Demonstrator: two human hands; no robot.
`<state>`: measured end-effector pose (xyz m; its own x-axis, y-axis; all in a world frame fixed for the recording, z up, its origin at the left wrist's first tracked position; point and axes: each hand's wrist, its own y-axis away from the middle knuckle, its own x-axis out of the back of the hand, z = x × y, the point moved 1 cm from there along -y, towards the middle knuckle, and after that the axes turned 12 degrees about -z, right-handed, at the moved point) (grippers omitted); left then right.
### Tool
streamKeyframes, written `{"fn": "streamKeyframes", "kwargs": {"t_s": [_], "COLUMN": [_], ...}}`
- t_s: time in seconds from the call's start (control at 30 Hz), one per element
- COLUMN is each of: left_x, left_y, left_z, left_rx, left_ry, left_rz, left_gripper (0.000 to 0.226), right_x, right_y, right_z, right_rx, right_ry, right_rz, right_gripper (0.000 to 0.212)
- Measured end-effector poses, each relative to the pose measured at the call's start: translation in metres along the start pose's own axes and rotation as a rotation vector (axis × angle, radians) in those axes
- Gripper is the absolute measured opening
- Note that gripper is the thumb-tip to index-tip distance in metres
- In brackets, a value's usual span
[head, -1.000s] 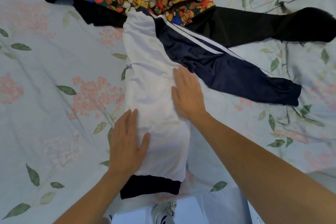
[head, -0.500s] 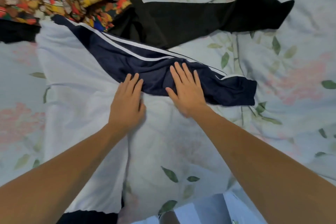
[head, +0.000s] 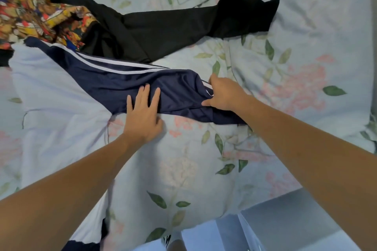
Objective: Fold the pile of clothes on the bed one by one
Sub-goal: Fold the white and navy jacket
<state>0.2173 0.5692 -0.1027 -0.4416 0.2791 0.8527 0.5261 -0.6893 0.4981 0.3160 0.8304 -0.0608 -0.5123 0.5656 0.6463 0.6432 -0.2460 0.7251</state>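
Light even and soft, cool bluish cast over the bedsheet (head: 285,26). No hard shadows; only faint ones under the left hand (head: 142,116) and right hand (head: 224,93). No glare, slight sheen on the navy sleeve (head: 122,81). Black garment (head: 173,26) reads as flat dark mass, folds barely visible. Mild softness throughout, more at frame edges. Wide-angle stretch: forearms balloon toward lower corners.

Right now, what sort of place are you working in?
Most likely a bedroom: a bed under a floral sheet, with loose clothes on it, a navy and white jacket and a black garment.
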Motion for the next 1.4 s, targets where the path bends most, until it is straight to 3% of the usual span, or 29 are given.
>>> {"fn": "streamKeyframes", "kwargs": {"t_s": [0.2,0.37,0.47,0.57,0.63,0.67,0.73,0.83,0.87,0.93,1.07,1.17,1.23,1.33,1.4], "left_x": [0.004,-0.001,0.002,0.015,0.024,0.028,0.035,0.036,0.037,0.038,0.053,0.063,0.061,0.051,0.047], "left_y": [-0.002,0.005,0.009,0.012,0.011,0.012,0.014,0.021,0.024,0.03,0.041,0.041,0.04,0.038,0.035], "left_z": [0.096,0.161,0.166,0.156,0.14,0.131,0.116,0.09,0.081,0.06,0.006,-0.04,-0.071,-0.113,-0.129], "left_rx": [-0.468,-0.334,-0.261,-0.125,-0.026,0.009,0.109,0.264,0.256,0.2,0.131,0.189,0.27,0.39,0.431], "left_ry": [0.157,0.497,0.677,0.979,1.143,1.197,1.354,1.628,1.65,1.652,1.572,1.599,1.585,1.569,1.508], "left_rz": [0.083,0.021,0.135,0.246,0.322,0.342,0.283,0.009,-0.016,0.082,0.304,0.365,0.322,0.15,0.141], "left_gripper": [0.094,0.12,0.101,0.059,0.021,0.005,0.024,0.014,0.023,0.033,0.05,0.029,0.023,0.021,0.048], "right_x": [0.023,0.033,0.035,0.037,0.032,0.029,0.022,0.01,0.009,0.012,0.023,0.025,0.021,0.004,-0.014], "right_y": [-0.003,0.02,0.031,0.038,0.036,0.033,0.022,0.007,0.002,-0.001,-0.007,-0.015,-0.023,-0.033,-0.033], "right_z": [0.009,0.025,0.022,0.011,0.002,-0.002,-0.012,-0.03,-0.037,-0.056,-0.1,-0.146,-0.173,-0.184,-0.177], "right_rx": [-0.037,-0.175,-0.193,-0.128,-0.012,0.057,0.222,0.331,0.34,0.364,0.427,0.506,0.496,0.219,-0.02], "right_ry": [-0.1,-0.718,-1.049,-1.337,-1.261,-1.103,-0.654,-0.221,-0.146,-0.019,-0.076,-0.139,-0.017,0.031,-0.192], "right_rz": [-0.087,-0.328,-0.418,-0.37,-0.273,-0.179,0.023,0.073,0.072,0.107,0.232,0.278,0.366,0.53,0.552], "right_gripper": [0.03,0.025,0.029,0.026,0.035,0.045,0.056,0.047,0.039,0.021,0.023,0.022,0.025,0.062,0.085]}}
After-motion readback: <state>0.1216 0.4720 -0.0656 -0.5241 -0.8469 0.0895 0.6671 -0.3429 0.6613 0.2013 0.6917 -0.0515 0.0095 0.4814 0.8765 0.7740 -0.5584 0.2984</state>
